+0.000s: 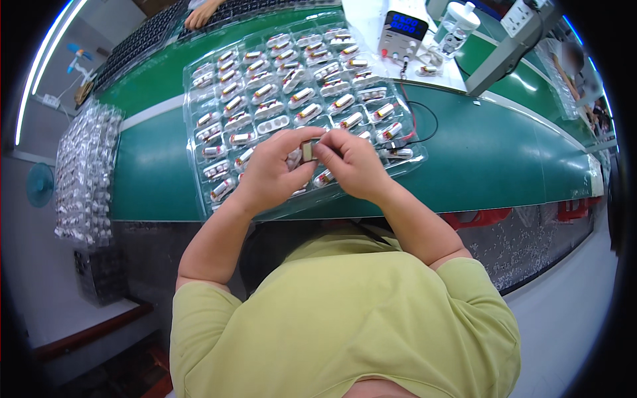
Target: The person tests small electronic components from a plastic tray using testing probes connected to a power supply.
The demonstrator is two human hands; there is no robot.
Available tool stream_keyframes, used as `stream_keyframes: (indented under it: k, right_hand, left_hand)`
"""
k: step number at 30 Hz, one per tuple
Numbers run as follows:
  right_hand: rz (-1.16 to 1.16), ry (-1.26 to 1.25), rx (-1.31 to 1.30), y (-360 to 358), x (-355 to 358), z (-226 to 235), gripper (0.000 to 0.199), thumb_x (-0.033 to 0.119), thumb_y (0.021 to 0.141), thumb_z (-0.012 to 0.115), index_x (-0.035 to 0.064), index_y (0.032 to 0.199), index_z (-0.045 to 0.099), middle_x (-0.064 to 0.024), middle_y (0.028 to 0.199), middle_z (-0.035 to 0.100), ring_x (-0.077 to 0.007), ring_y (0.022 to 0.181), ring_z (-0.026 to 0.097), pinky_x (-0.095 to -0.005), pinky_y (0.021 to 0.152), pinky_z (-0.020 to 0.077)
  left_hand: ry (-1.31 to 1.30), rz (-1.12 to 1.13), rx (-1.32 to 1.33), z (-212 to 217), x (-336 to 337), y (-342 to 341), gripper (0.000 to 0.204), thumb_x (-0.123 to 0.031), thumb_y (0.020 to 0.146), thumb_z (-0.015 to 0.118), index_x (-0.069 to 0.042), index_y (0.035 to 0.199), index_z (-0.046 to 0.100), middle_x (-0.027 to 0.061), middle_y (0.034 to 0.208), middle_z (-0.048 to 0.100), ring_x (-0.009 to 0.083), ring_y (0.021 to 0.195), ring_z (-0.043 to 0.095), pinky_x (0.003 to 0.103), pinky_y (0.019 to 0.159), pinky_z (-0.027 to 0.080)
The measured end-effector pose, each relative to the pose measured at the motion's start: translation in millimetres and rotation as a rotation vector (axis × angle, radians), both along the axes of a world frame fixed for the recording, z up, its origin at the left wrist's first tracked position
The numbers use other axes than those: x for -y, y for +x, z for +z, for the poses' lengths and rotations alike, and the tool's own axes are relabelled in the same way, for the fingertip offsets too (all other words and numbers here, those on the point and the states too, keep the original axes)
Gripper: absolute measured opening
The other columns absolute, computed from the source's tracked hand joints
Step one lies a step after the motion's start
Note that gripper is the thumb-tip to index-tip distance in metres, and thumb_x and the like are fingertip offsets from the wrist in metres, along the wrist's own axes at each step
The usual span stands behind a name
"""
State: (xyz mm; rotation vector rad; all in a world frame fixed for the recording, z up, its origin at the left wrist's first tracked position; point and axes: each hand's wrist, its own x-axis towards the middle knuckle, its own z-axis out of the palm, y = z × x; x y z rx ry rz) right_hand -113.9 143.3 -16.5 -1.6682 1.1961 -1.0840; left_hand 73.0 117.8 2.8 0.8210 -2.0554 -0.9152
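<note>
My left hand (275, 169) is closed around a small white part with a yellowish rectangular face (307, 152). The fingers of my right hand (353, 162) pinch together at that part's right side, so both hands meet on it; its far side is hidden by my fingers. Beneath both hands lies a clear plastic blister tray (191, 142). Its pockets hold many small white, capsule-shaped parts (273, 124) with gold and red bits. Just right of my right hand, a dark clip (396, 143) on red and black leads rests at the tray's edge.
A bench power supply (402, 34) with a blue display stands at the far right, beside a clear lidded jug (456, 30). A metal post (507, 56) rises nearby. Stacked filled trays (86, 176) stand left of the green table (491, 156). Another person's hand (202, 14) is at the far side.
</note>
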Motion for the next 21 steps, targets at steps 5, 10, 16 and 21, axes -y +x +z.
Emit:
stream_keyframes:
  k: [5, 10, 16, 21]
  right_hand:
    - [0.053, 0.070, -0.012, -6.0, -0.4, 8.2, 0.018, 0.018, 0.095, 0.059, 0.0024, 0.086, 0.060, -0.0037, 0.066, 0.055, -0.0100, 0.060, 0.047, -0.0282, 0.056, 0.0406]
    - [-0.010, -0.113, -0.132, -4.9, -3.9, 12.8, 0.018, 0.019, 0.092, 0.058, 0.0036, 0.082, 0.059, -0.0129, 0.067, 0.059, -0.0293, 0.059, 0.058, -0.0383, 0.054, 0.0440]
    - [0.031, -0.092, -0.168, -0.4, -1.4, 6.5, 0.018, 0.018, 0.091, 0.057, 0.0030, 0.081, 0.059, -0.0158, 0.075, 0.061, -0.0365, 0.071, 0.061, -0.0446, 0.062, 0.0467]
    - [0.021, -0.189, -0.276, 1.6, -1.2, -1.2, 0.017, 0.016, 0.090, 0.058, 0.0012, 0.081, 0.059, -0.0153, 0.073, 0.061, -0.0318, 0.067, 0.061, -0.0406, 0.060, 0.0465]
  left_hand:
    - [0.479, -0.071, -0.114, -2.1, 13.4, 1.2, 0.054, 0.002, 0.080, 0.065, -0.008, 0.132, 0.054, 0.0010, 0.089, 0.059, 0.0036, 0.068, 0.053, 0.020, 0.059, 0.042]
    - [0.721, -0.119, -0.234, 4.5, 8.6, -2.2, 0.052, 0.001, 0.084, 0.062, -0.010, 0.134, 0.052, -0.0011, 0.080, 0.054, 0.0036, 0.056, 0.049, 0.019, 0.048, 0.039]
    - [0.493, -0.060, -0.175, -18.3, 4.7, -1.6, 0.049, 0.000, 0.082, 0.065, -0.008, 0.130, 0.054, -0.0019, 0.087, 0.058, 0.0030, 0.068, 0.051, 0.019, 0.059, 0.042]
    - [0.417, 0.005, -0.021, -11.0, 4.1, 3.7, 0.043, -0.002, 0.078, 0.065, -0.006, 0.121, 0.061, -0.0005, 0.097, 0.064, 0.0057, 0.083, 0.057, 0.023, 0.073, 0.047]
